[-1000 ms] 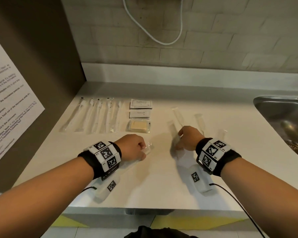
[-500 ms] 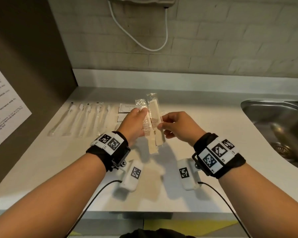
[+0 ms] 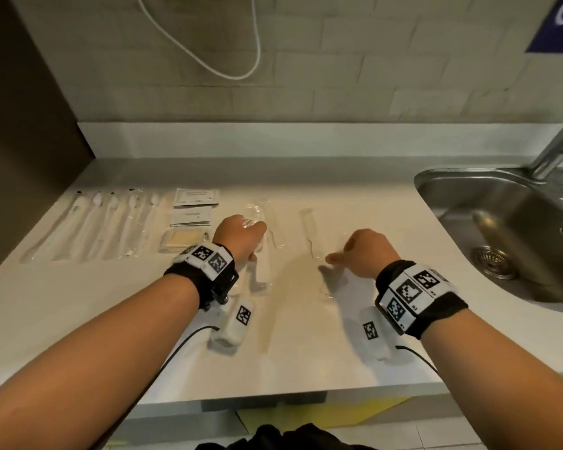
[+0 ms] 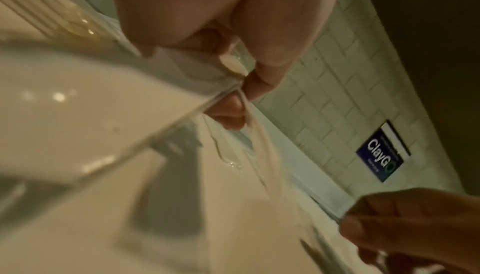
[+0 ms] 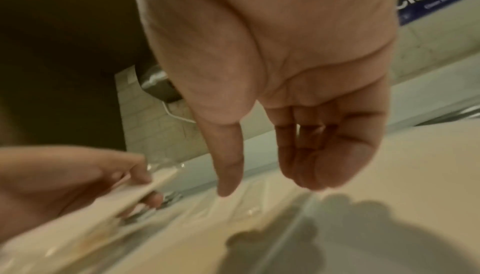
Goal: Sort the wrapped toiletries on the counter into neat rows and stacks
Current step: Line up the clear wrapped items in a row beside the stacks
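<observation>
My left hand grips wrapped white combs at their toothed end, low over the counter. In the left wrist view its fingers pinch the clear wrapper of the combs. My right hand hovers empty just right of them, thumb pointing down and fingers loosely curled. Another wrapped comb lies flat on the counter ahead of the right hand. At the left lie a row of wrapped toothbrushes, a stack of white sachets and a wrapped soap.
A steel sink with a tap is sunk into the counter at the right. A dark panel closes the left side and a tiled wall the back. A white cable hangs on the wall.
Both hands came down from holding the combs raised in front of me. The right hand has let go; the left still holds them near the counter.
</observation>
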A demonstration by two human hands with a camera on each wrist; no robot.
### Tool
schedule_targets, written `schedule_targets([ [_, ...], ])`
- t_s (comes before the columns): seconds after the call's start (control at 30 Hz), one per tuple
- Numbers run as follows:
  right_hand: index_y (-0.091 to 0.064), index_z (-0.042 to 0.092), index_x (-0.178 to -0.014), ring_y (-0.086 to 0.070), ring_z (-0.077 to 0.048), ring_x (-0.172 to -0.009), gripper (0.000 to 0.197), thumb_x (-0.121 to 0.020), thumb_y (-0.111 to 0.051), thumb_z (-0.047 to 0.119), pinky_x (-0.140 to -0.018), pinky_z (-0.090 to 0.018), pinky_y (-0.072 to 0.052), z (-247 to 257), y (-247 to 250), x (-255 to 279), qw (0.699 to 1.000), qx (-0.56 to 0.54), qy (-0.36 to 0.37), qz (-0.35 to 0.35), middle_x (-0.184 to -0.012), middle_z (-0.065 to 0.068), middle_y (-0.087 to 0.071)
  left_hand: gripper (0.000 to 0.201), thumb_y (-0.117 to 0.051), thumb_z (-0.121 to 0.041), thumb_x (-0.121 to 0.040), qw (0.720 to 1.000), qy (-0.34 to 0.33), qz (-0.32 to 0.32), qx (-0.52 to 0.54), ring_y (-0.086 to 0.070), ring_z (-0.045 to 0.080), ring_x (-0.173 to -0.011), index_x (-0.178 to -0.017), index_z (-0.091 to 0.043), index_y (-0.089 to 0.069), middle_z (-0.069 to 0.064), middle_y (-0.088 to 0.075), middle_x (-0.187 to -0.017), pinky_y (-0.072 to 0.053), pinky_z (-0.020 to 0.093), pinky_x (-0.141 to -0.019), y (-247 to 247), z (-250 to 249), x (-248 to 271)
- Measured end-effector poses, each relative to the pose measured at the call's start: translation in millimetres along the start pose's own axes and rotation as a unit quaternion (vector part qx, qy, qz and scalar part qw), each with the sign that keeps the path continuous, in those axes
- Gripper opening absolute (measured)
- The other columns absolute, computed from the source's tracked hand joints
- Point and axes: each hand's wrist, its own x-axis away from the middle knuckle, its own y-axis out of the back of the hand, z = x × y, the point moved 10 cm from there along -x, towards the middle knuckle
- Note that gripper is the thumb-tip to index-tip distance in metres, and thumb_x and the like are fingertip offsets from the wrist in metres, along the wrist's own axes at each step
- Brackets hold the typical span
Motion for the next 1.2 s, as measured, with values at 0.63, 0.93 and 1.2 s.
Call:
schedule_targets([
  [0.63, -0.069, 0.012, -0.117, -0.063, -0.027, -0.11, 0.033, -0.084, -0.067, 0.011, -0.094, -0.03, -0.052, -4, 5, -59, 1.0, 0.004, -0.021, 0.016, -0.123, -0.01, -0.065, 0.024, -0.056, -0.026, -0.087, 0.96, -0.069, 0.148, -0.227, -0.058, 0.025, -0.082, -0.102, -0.007, -0.059, 0.007, -0.062, -0.092, -0.046, 0.035, -0.073, -45, -19, -15],
  [0.93, -0.074, -0.001, -0.101, -0.068, -0.029, -0.101, 0.032, -0.076, -0.075, 0.018, -0.089, -0.038, -0.056, 31, -17, -67, 0.998, 0.006, 0.051, 0.046, -0.106, -0.016, -0.072, 0.027, -0.052, -0.026, -0.09, 0.979, -0.071, 0.087, -0.169, -0.059, 0.029, -0.085, -0.101, -0.003, -0.059, 0.012, -0.063, -0.094, -0.042, 0.034, -0.072, -27, -21, -38],
  [1.2, -0.073, 0.001, -0.098, -0.066, -0.024, -0.096, 0.028, -0.073, -0.077, 0.015, -0.08, -0.031, -0.055, 40, -17, -86, 0.997, -0.003, 0.071, 0.043, -0.107, -0.01, -0.07, 0.027, -0.055, -0.024, -0.089, 0.981, -0.059, 0.093, -0.158, -0.057, 0.027, -0.078, -0.099, 0.001, -0.06, 0.012, -0.062, -0.088, -0.046, 0.035, -0.073, -43, -25, -57],
])
